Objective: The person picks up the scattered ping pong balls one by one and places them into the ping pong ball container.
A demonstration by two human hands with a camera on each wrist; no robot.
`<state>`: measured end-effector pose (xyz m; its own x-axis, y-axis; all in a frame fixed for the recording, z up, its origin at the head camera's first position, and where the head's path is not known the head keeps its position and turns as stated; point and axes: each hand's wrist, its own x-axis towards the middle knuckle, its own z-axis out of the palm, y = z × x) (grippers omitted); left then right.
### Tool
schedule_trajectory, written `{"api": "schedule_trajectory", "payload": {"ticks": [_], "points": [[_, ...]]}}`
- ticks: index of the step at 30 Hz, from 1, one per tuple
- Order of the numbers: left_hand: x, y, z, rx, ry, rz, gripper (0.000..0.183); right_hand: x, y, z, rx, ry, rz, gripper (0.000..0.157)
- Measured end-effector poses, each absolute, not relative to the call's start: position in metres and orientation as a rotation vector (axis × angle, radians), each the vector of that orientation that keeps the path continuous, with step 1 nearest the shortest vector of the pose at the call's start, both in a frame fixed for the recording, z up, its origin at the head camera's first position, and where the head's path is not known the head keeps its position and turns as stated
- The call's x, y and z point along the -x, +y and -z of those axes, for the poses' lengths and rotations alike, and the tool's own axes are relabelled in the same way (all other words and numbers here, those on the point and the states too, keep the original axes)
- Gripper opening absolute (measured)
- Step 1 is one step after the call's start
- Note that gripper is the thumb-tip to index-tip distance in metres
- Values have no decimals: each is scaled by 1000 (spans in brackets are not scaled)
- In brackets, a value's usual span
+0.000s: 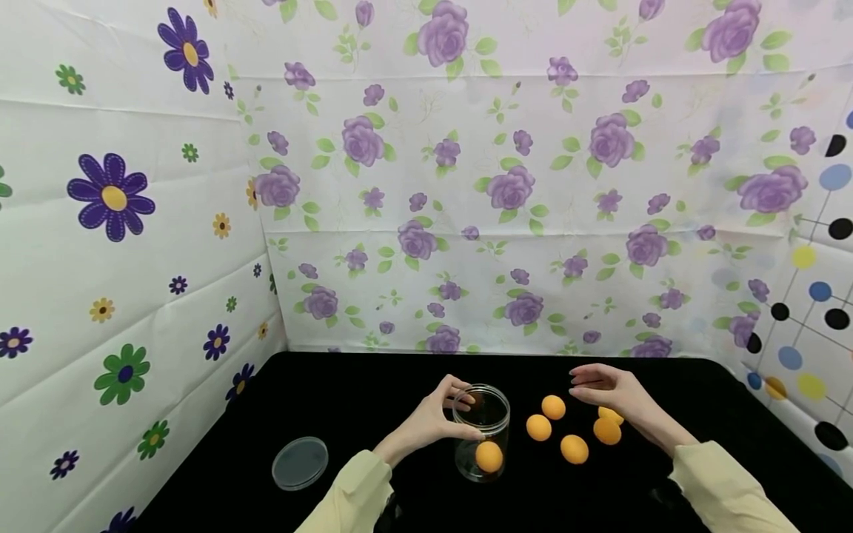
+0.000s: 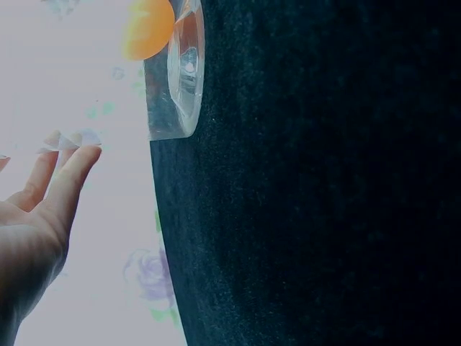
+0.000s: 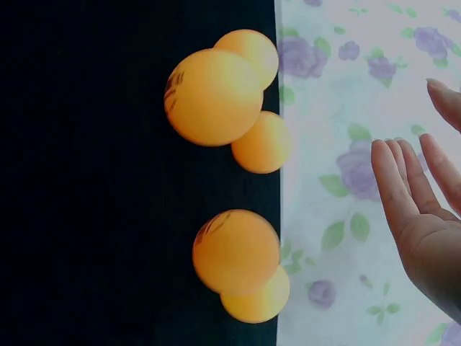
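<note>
A clear plastic jar [image 1: 496, 434] stands upright on the black table, its mouth uncovered. My left hand [image 1: 433, 416] grips it near the rim, thumb on the near side and fingers round the far side. One orange ping-pong ball [image 1: 489, 457] shows low in the jar. The left wrist view catches the jar's base [image 2: 186, 94] and that ball at the top. Right of the jar, several loose orange ping-pong balls [image 1: 574, 449] lie on the table. Over the far right ones hangs my right hand [image 1: 614, 391], fingers extended and holding nothing; the right wrist view shows these balls [image 3: 214, 97] too.
A round clear lid [image 1: 300, 463] lies flat on the black table [image 1: 360, 392], left of my left forearm. Flower-printed sheets [image 1: 426, 185] rise behind the table and along its left side; a dotted sheet [image 1: 800, 318] hangs on the right.
</note>
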<state>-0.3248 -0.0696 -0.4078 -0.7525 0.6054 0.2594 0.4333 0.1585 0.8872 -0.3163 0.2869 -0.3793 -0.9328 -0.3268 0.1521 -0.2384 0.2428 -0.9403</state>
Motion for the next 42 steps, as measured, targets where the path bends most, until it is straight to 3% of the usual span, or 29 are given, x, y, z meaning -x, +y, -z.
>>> {"api": "schedule_trajectory", "payload": {"ticks": [26,32,37,42], "points": [[324,-68,410,-1031,2308,-1638,58,314,326,404,218,2726,1710,52],[324,-68,409,-1025,2291,-1643,58,314,335,410,204,2682,1742,53],[325,-68,409,-1038,2289,-1639,59,320,348,421,311,2645,1790,43],[324,-69,408,-1025,2284,-1643,59,325,351,428,282,2623,1823,51]]}}
